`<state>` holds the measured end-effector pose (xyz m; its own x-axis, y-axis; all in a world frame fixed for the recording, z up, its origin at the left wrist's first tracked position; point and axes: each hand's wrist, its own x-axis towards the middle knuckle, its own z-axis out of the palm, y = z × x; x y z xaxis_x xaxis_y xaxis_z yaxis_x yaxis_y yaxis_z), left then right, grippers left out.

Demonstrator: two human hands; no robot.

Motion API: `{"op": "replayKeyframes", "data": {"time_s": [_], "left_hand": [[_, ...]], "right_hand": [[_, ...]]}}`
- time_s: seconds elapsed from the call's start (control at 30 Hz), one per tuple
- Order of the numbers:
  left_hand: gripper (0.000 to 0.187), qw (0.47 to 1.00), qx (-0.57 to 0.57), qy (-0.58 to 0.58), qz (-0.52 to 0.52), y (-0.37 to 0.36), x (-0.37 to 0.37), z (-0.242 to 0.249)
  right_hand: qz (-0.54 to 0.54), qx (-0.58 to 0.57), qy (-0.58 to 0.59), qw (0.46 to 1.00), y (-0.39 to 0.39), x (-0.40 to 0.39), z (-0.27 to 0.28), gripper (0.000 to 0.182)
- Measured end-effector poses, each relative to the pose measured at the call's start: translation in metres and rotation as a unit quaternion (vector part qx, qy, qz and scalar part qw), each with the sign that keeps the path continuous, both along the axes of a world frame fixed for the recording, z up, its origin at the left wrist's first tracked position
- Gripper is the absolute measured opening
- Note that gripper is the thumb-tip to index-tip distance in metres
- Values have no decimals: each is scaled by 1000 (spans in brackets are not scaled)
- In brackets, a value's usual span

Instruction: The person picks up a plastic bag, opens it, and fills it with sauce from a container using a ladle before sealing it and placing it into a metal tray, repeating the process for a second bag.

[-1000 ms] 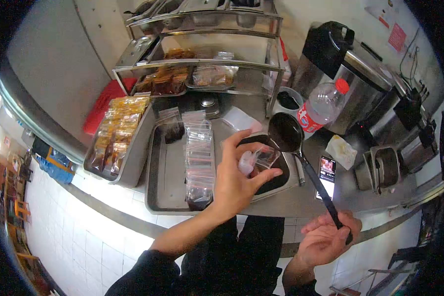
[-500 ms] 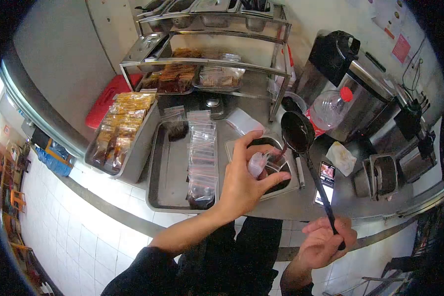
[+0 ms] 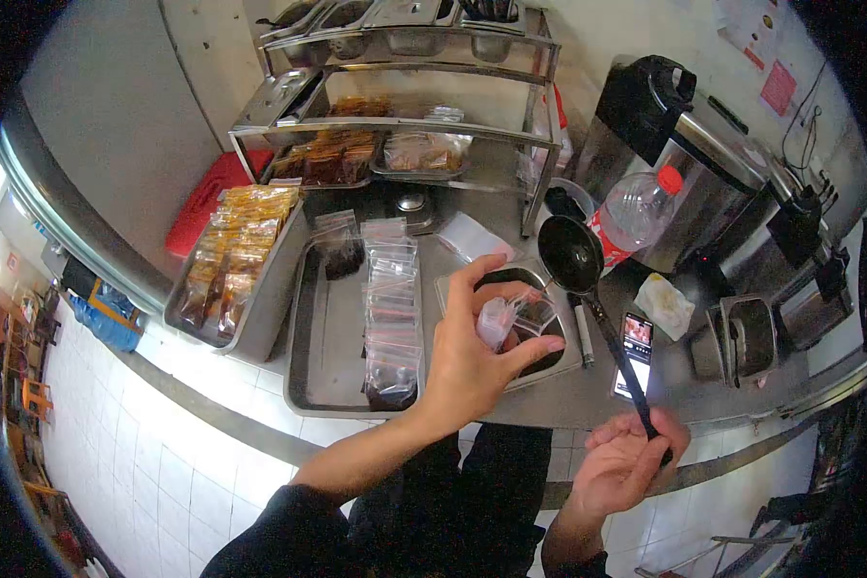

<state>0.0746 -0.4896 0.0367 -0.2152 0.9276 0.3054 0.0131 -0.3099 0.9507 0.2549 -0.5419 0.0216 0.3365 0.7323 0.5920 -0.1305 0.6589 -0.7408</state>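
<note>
Item: small clear bag (image 3: 512,318). You are pinching it in your left hand (image 3: 472,352), thumb and fingers closed narrowly on its mouth, directly above the sauce pan (image 3: 564,361) sunk into the counter (image 3: 588,395) near the front edge. Dark liquid is already showing inside the bag.

Item: ladle (image 3: 570,255). You are gripping the far end of its long handle in your right hand (image 3: 626,462), fingers wrapped fully round it, out past the counter's front edge. The bowl is hovering just beside the bag's mouth, toward the counter's back.

Risks, as judged:
- You are holding the ladle at its very tip, so the bowl is likely wobbling; a tilt off the narrow opening would be sending sauce over your fingers or the counter.
- The bag is hanging from a light pinch; added weight could be pulling it loose into the pan.
- The phone (image 3: 632,345) is lying just right of the pan, within reach of drips.

Item: tray (image 3: 308,347), left of the pan, carrying a row of bags (image 3: 391,308); splashes could be soiling them.
</note>
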Motion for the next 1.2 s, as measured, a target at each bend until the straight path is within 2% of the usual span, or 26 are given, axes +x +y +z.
{"op": "replayKeyframes", "data": {"time_s": [0.13, 0.23, 0.43, 0.53, 0.63, 0.67, 0.7, 0.77, 0.8, 0.83, 0.87, 0.9, 0.93, 1.03, 1.1, 1.13, 1.2], "left_hand": [[88, 1000, 25, 1, 17, 3, 1, -2], [86, 999, 36, 4, 27, 6, 2, -5], [86, 999, 28, 14, 31, 11, 4, -11], [88, 1000, 15, -19, 15, 10, 5, -8], [91, 999, 30, -7, 30, 1, 3, -5], [92, 999, 40, 7, 33, -4, 2, -5], [91, 998, 41, -22, 32, -11, 4, 3], [94, 993, 83, 66, 50, -19, 0, -1], [96, 994, 81, 61, 44, -25, -1, -3], [97, 994, 79, 56, 41, -33, 1, -4], [98, 998, 58, 5, 24, -41, 5, 3], [98, 999, 50, 2, 14, -48, 8, 2], [99, 999, 42, -1, 8, -55, 9, 0], [93, 999, 6, -41, -6, -67, 19, -5], [88, 999, -9, -33, -32, -70, 23, -16], [75, 999, -19, 3, -39, -71, 23, -16], [67, 997, -51, 35, -50, -72, 18, -20]], "right_hand": [[-37, -85, 148, 985, 4, -14, 8, 36], [12, -118, 145, 982, 4, -13, 13, 37], [43, -178, 234, 955, 10, -6, 10, 38], [86, -149, 247, 954, 11, -9, 16, 31], [64, -175, 213, 959, 22, -9, -2, 36], [74, -201, 183, 959, 25, -7, -12, 32], [96, -207, 125, 966, 32, -5, -28, 30], [121, -261, 15, 958, 42, -4, -40, 29], [131, -307, -34, 942, 45, -7, -39, 31], [12, -246, -161, 956, 46, -8, -32, 34], [-104, -183, -287, 934, 45, -8, -21, 37], [-210, -118, -409, 880, 41, -6, -16, 40], [-186, -122, -349, 911, 33, -3, -19, 49], [69, -35, -277, 958, -1, 12, -6, 53], [77, -18, -328, 941, -11, 6, -8, 46], [78, -11, -356, 931, -14, 4, -8, 43], [66, -9, -346, 936, -15, 3, -19, 35]]}}
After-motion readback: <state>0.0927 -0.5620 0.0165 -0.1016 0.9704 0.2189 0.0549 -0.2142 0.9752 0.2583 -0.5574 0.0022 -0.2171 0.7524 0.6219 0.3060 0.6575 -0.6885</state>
